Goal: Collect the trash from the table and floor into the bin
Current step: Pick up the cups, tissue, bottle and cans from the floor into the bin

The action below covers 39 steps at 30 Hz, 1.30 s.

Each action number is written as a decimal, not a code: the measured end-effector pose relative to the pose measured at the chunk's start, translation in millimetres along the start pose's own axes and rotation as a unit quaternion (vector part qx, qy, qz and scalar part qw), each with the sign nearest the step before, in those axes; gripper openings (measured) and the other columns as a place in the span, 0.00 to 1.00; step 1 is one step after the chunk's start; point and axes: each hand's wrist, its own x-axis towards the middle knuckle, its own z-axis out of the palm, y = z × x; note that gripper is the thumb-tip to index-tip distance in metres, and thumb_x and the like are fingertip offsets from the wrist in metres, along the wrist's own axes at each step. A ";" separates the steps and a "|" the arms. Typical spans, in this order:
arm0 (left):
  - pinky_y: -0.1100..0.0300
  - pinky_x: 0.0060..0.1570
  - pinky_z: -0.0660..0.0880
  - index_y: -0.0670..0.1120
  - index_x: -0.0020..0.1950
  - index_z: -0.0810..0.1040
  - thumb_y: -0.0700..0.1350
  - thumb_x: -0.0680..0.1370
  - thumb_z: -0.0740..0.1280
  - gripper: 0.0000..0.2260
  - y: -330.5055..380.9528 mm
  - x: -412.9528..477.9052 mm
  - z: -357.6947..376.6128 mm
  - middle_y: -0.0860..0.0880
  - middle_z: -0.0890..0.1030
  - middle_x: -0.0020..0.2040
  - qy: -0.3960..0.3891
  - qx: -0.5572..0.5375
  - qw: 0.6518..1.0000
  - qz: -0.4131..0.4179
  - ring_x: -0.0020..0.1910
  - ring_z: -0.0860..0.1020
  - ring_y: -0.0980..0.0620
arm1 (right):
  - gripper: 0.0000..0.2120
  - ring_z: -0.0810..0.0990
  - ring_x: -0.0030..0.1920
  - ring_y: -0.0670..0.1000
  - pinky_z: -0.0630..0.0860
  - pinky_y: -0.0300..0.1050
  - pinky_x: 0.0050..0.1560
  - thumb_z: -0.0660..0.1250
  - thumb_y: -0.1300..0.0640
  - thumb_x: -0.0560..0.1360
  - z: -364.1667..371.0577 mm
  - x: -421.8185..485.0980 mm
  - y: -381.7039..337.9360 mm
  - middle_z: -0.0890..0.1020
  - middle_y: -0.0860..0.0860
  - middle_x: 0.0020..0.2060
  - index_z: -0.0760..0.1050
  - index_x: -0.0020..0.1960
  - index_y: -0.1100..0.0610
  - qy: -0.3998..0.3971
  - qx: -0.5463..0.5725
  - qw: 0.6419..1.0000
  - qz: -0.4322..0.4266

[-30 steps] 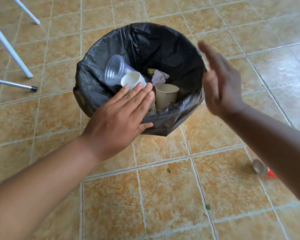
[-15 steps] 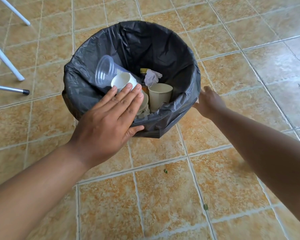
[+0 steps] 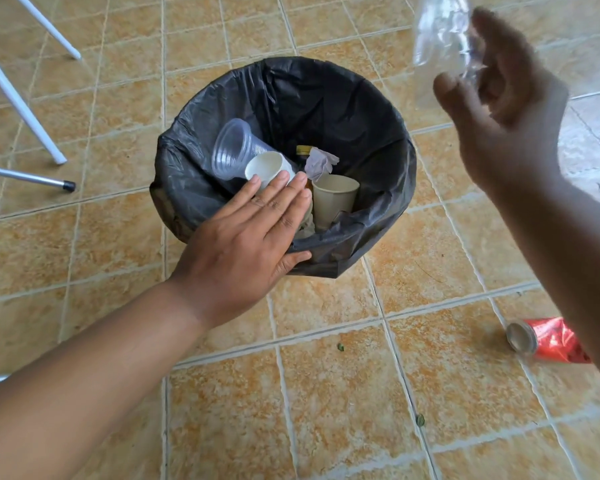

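The right hand [image 3: 506, 109], raised and blurred by motion, pinches a crumpled clear plastic bottle [image 3: 444, 46] between thumb and curled fingers [image 3: 496, 39]; the bottle's long axis runs roughly upright, rising above the thumb. The round bin lined with a black plastic bag [image 3: 378, 233] sits on the tan tiled floor [image 3: 326, 393], below and to the left of those fingers, its open mouth facing up. The coming move looks to turn on that offset: the bottle has to travel left and down from the right hand before it clears the rim.

The left hand [image 3: 243, 244] lies flat and empty over the near rim, fingers [image 3: 277, 188] straight and close together, tips reaching over a white paper cup [image 3: 267, 166] beside a clear plastic cup [image 3: 232, 148] and a beige paper cup [image 3: 333, 199] already inside.

A crushed red metal can [image 3: 548, 339] lies on the floor below the right forearm, well apart from the bin and not yet collected; the right hand is the nearer one.
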 end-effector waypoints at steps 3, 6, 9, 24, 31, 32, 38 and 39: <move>0.43 0.77 0.59 0.36 0.77 0.61 0.55 0.85 0.54 0.28 0.0 -0.7 -0.7 0.38 0.62 0.78 -0.001 0.004 1.000 -0.001 0.78 0.60 0.41 | 0.32 0.81 0.48 0.44 0.78 0.39 0.49 0.69 0.39 0.76 9.0 -13.6 -39.0 0.83 0.54 0.58 0.73 0.72 0.58 -0.136 -0.026 0.990 -0.041; 0.44 0.77 0.58 0.36 0.78 0.61 0.55 0.85 0.54 0.28 0.4 -1.7 -1.2 0.39 0.62 0.78 -0.006 0.007 1.000 -0.002 0.79 0.59 0.42 | 0.31 0.81 0.52 0.55 0.75 0.48 0.54 0.67 0.37 0.76 17.7 -35.0 -48.8 0.85 0.58 0.57 0.75 0.71 0.57 -0.223 -0.165 0.955 -0.107; 0.44 0.77 0.58 0.36 0.78 0.61 0.55 0.85 0.54 0.28 0.9 -1.2 -2.4 0.39 0.62 0.78 -0.007 0.009 1.000 -0.006 0.79 0.60 0.42 | 0.34 0.77 0.64 0.60 0.74 0.56 0.61 0.60 0.32 0.77 23.3 -48.6 -46.0 0.83 0.55 0.62 0.73 0.73 0.54 -0.247 -0.253 0.928 -0.122; 0.40 0.73 0.64 0.35 0.74 0.67 0.49 0.86 0.54 0.23 1.4 -1.0 -3.6 0.38 0.68 0.75 0.027 -0.006 0.999 0.038 0.75 0.65 0.40 | 0.19 0.75 0.70 0.62 0.75 0.57 0.63 0.61 0.52 0.85 11.9 -72.3 -20.8 0.72 0.63 0.72 0.72 0.74 0.55 -0.274 -0.221 0.875 -0.331; 0.41 0.74 0.64 0.35 0.74 0.68 0.50 0.86 0.55 0.22 28.3 24.5 0.2 0.38 0.69 0.74 0.042 -0.037 0.995 0.087 0.75 0.66 0.40 | 0.14 0.79 0.67 0.59 0.78 0.56 0.57 0.63 0.55 0.84 -36.4 -85.9 -16.4 0.81 0.56 0.65 0.80 0.67 0.57 -0.283 -0.230 0.882 -0.298; 0.41 0.74 0.64 0.35 0.74 0.68 0.50 0.86 0.55 0.23 36.8 31.3 1.3 0.38 0.69 0.74 0.044 -0.041 0.994 0.096 0.75 0.66 0.40 | 0.14 0.78 0.67 0.58 0.78 0.56 0.58 0.63 0.55 0.84 -48.4 -88.9 -13.4 0.80 0.56 0.65 0.80 0.67 0.57 -0.286 -0.239 0.882 -0.287; 0.42 0.75 0.63 0.35 0.75 0.66 0.50 0.86 0.56 0.23 84.3 73.5 6.5 0.37 0.67 0.75 0.039 -0.057 0.985 0.160 0.76 0.65 0.40 | 0.16 0.75 0.70 0.58 0.74 0.58 0.68 0.63 0.56 0.84 -114.6 -115.0 0.7 0.78 0.56 0.68 0.76 0.70 0.57 -0.281 -0.299 0.889 -0.202; 0.42 0.75 0.63 0.35 0.75 0.66 0.50 0.86 0.55 0.24 91.2 80.6 7.1 0.37 0.67 0.75 0.038 -0.058 0.983 0.171 0.76 0.65 0.40 | 0.16 0.75 0.71 0.58 0.73 0.57 0.69 0.62 0.56 0.84 -123.9 -118.9 2.1 0.78 0.56 0.68 0.76 0.71 0.57 -0.276 -0.310 0.889 -0.191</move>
